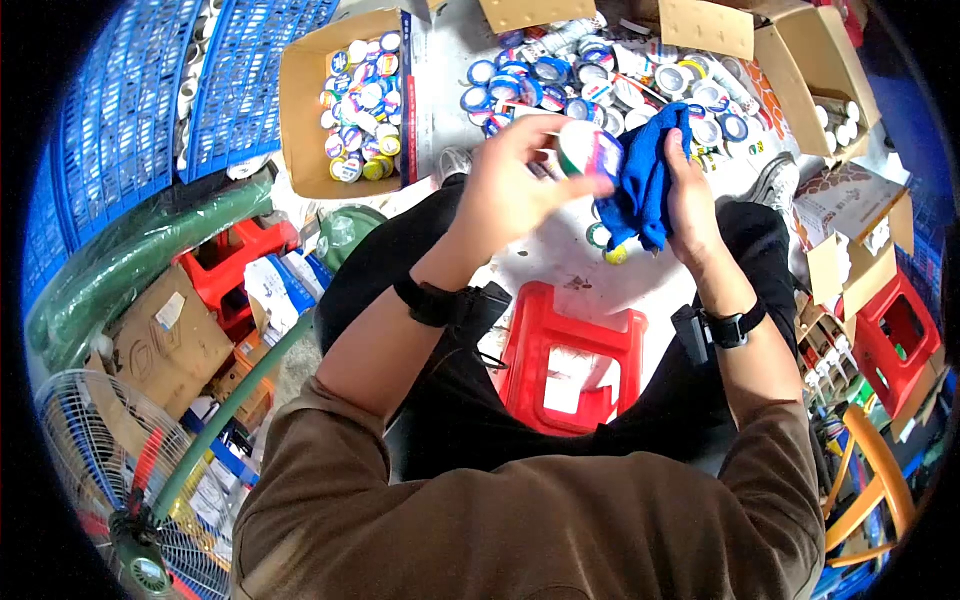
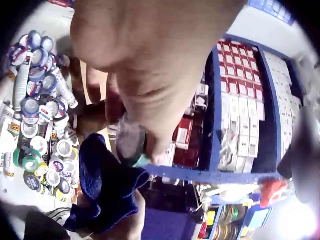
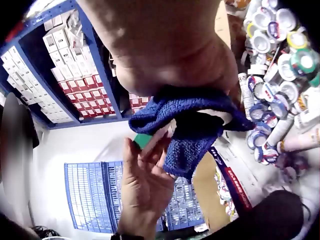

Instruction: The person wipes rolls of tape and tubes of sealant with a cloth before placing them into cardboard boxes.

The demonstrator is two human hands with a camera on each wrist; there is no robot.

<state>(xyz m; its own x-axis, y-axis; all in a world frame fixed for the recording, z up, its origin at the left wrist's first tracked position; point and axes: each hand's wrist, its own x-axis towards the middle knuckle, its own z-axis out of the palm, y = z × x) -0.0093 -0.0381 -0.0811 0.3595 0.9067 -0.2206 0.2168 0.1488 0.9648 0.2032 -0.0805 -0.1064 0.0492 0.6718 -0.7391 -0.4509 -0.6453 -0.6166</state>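
My left hand (image 1: 500, 195) grips a roll of tape (image 1: 577, 148) with a white face and a green, pink and purple wrapper, thumb against its side. In the left wrist view the green edge of the roll (image 2: 132, 145) shows below the thumb. A blue knitted cloth (image 1: 640, 190) hangs from my right hand (image 1: 690, 200), which holds it up beside the roll. The right wrist view has the cloth (image 3: 187, 117) draped below the right palm, hiding most of that hand's fingers. Roll and cloth overlap in the head view.
Ahead on the floor lies a heap of tape rolls and tubes (image 1: 560, 85). An open cardboard box (image 1: 302, 130) with many rolls stands at front left; another box (image 1: 795, 60) is at front right. A red stool (image 1: 525, 350) sits between the legs, a wire fan (image 1: 80, 440) at left.
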